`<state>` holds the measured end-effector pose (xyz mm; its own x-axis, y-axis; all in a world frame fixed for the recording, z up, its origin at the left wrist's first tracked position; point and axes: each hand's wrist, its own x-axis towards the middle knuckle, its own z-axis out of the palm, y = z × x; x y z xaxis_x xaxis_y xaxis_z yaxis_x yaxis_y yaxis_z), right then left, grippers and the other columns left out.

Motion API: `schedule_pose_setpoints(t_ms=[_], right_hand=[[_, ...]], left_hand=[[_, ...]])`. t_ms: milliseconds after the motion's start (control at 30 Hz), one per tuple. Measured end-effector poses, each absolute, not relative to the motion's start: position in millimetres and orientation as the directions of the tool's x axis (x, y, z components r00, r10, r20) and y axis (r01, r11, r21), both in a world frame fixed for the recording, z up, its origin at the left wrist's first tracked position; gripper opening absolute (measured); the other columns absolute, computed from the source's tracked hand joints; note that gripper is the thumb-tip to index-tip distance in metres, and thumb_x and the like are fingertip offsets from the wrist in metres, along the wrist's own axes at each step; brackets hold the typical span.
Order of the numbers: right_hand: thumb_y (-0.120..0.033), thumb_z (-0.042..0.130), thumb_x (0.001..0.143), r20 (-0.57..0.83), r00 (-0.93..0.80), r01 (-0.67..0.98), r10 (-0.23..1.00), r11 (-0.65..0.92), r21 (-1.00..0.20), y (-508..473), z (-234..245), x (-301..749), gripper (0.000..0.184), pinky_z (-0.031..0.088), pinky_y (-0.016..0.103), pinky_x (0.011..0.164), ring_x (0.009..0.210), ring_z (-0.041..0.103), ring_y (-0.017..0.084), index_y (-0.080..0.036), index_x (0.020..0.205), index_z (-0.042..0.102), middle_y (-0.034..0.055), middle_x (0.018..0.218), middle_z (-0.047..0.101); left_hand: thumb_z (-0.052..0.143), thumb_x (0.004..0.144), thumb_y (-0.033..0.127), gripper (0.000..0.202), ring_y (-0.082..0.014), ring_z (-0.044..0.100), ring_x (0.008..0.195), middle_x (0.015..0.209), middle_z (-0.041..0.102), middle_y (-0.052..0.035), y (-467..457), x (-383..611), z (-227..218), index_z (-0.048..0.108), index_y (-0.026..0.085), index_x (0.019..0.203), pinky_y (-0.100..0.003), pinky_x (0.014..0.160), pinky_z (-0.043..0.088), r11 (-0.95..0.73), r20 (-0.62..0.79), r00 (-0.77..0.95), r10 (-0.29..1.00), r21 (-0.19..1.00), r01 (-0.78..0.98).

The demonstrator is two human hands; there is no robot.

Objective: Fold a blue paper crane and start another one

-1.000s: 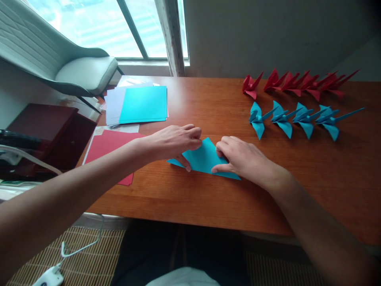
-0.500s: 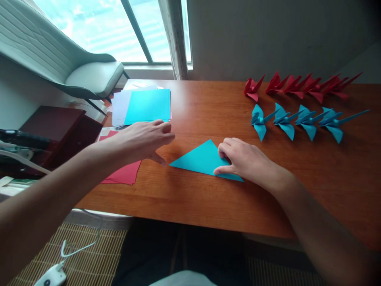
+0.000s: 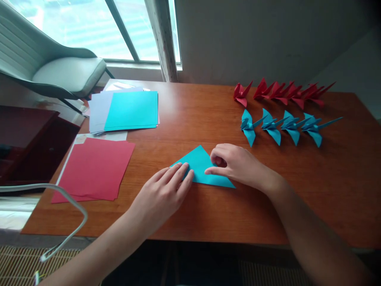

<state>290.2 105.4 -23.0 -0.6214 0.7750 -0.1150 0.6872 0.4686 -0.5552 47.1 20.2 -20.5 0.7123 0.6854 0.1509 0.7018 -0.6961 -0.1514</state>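
Note:
A sheet of blue paper folded into a triangle (image 3: 200, 159) lies flat on the wooden table in front of me. Across its left part rests my left hand (image 3: 168, 186), palm down, fingers extended and covering the left corner. My right hand (image 3: 235, 163) is at the right side of the triangle. Its thumb lies straight on the paper, while the other fingers curl near the slanted right edge, with a gap between them and the thumb. The fingertips of this hand are partly hidden.
Blue sheets (image 3: 133, 111) lie over pale ones at the back left, with red sheets (image 3: 95, 169) nearer. Red folded cranes (image 3: 279, 92) and blue folded cranes (image 3: 269, 125) stand in rows at right. A white cable (image 3: 79, 206) hangs by the table's left edge.
My left hand has come down from above the red sheets onto the left part of the blue triangle. My right hand stays at its right side. The view has shifted slightly.

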Motion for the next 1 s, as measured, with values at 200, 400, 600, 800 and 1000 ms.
schedule_pose_setpoints(t_ms=[200, 400, 600, 800, 1000], right_hand=[[-0.047, 0.061, 0.094, 0.032, -0.507, 0.627, 0.862, 0.394, -0.672, 110, -26, 289, 0.031, 0.041, 0.029, 0.067, 0.072, 0.058, 0.015, -0.019, 0.082, 0.066, 0.0024, 0.08, 0.067], [-0.058, 0.046, 0.098, 0.133, -0.122, 0.311, 0.984, 0.165, -0.936, 112, -28, 289, 0.04, 0.053, 0.031, 0.073, 0.087, 0.066, 0.019, -0.022, 0.099, 0.063, 0.0067, 0.098, 0.071], [-0.065, 0.022, 0.1, 0.03, -0.163, 0.128, 0.986, 0.052, -0.99, 113, -31, 287, 0.058, 0.056, 0.034, 0.076, 0.1, 0.069, 0.023, -0.023, 0.115, 0.059, 0.0106, 0.111, 0.07], [-0.051, 0.068, 0.085, -0.002, -0.119, 0.171, 0.993, 0.018, -0.985, 108, -32, 280, 0.031, 0.048, 0.028, 0.059, 0.066, 0.056, 0.015, -0.02, 0.085, 0.067, 0.001, 0.074, 0.064], [-0.038, 0.067, 0.085, -0.082, -0.239, 0.273, 0.968, -0.014, -0.962, 105, -31, 279, 0.02, 0.043, 0.026, 0.057, 0.063, 0.052, 0.013, -0.019, 0.081, 0.067, -0.001, 0.07, 0.059]], left_hand=[[0.039, 0.096, 0.005, 0.037, -0.0269, 0.073, 0.108, 0.121, 0.074, -0.0137, 32, 46, -16, 0.071, 0.013, 0.113, -0.037, 0.084, 0.06, -0.707, 0.223, 0.714, 0.663, -0.128, 0.696], [0.05, 0.097, 0.023, 0.025, -0.0225, 0.075, 0.083, 0.099, 0.08, -0.0043, 46, 39, -14, 0.074, 0.023, 0.103, -0.031, 0.069, 0.057, -0.447, 0.259, 0.368, 0.893, 0.418, 0.791], [0.078, 0.079, 0.045, 0.03, -0.018, 0.07, 0.073, 0.088, 0.078, -0.0056, 74, 61, -9, 0.078, 0.019, 0.094, -0.027, 0.064, 0.055, 0.247, -0.245, 0.057, 0.968, 0.969, -0.029], [0.083, 0.072, 0.047, 0.034, -0.0145, 0.066, 0.068, 0.08, 0.074, -0.003, 92, 77, -26, 0.076, 0.017, 0.086, -0.024, 0.062, 0.053, 0.367, -0.351, 0.13, 0.927, 0.92, -0.139], [0.082, 0.074, 0.045, 0.035, -0.0153, 0.067, 0.075, 0.086, 0.076, -0.0045, 107, 70, -26, 0.077, 0.017, 0.093, -0.024, 0.068, 0.054, 0.234, -0.222, 0.098, 0.97, 0.963, -0.133]])
